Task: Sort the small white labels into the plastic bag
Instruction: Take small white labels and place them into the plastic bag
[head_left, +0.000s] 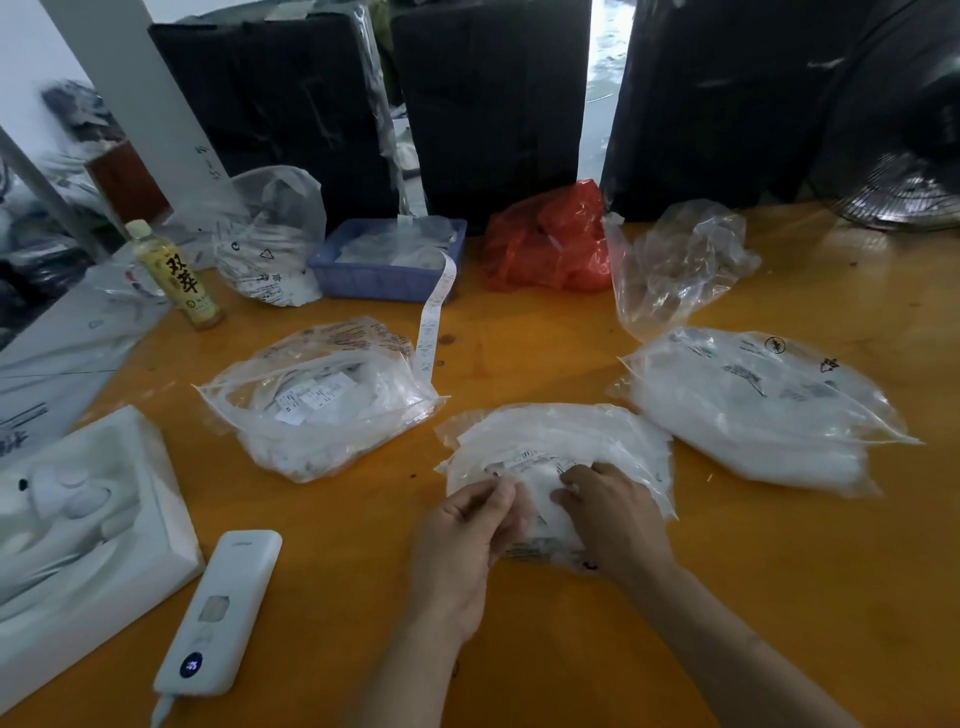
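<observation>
- The left hand (470, 540) lies nearest, palm turned inward, its fingers (506, 499) curled and pinching the near edge of the bag (556, 452) on the table (519, 358).
- The right hand (613, 514) rests on the same bag, fingers bent narrow and pressing or pinching the plastic; whether a label is between them cannot be told.
- Small white labels (540, 460) show through the plastic just beyond both sets of fingertips.
- Left of the left hand lie a white power bank (221, 613) and a white foam tray (78, 530).
- Beyond the hands to the left sits a second bag (322, 400) full of labels; to the right, a third bag (753, 410).
- Farther off stand a label strip (434, 317) hanging from a blue basket (384, 270), a red bag (545, 239), a bottle (176, 275) and an empty clear bag (675, 260).
- Nothing stands between the hands and the bags.
</observation>
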